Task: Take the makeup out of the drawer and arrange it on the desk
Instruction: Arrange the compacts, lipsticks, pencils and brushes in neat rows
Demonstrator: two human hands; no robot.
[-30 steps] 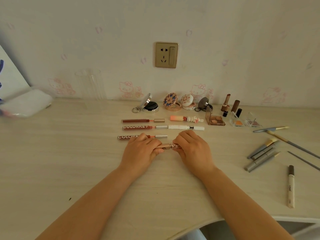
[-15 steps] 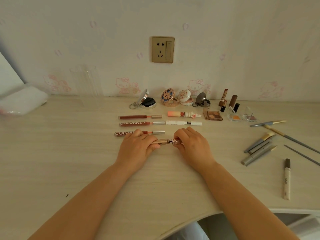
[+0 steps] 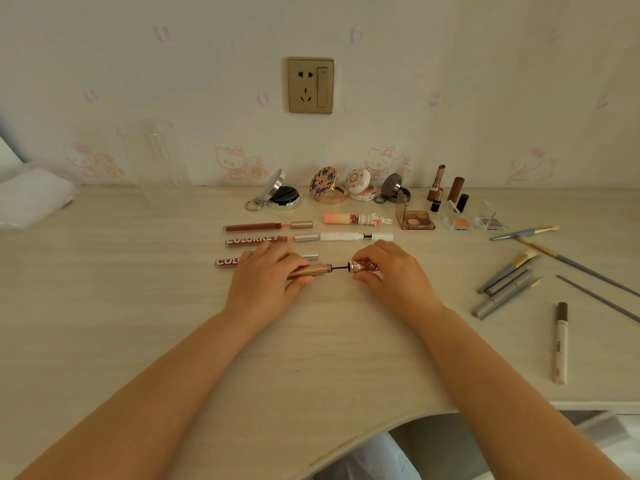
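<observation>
at frame centre our left hand (image 3: 266,275) gripped the tube (image 3: 308,270), our right hand (image 3: 388,268) pinching its cap (image 3: 363,265) (wand bared between).

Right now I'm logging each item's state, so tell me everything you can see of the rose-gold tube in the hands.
The tube is a slim, metallic-looking rose-gold cylinder lying level just above the desk. It is open: the left hand grips the barrel, the right hand pinches the embossed cap, pulled off to the right. A thin dark wand spans the gap between them. Its far end is hidden under the fingers.
</observation>
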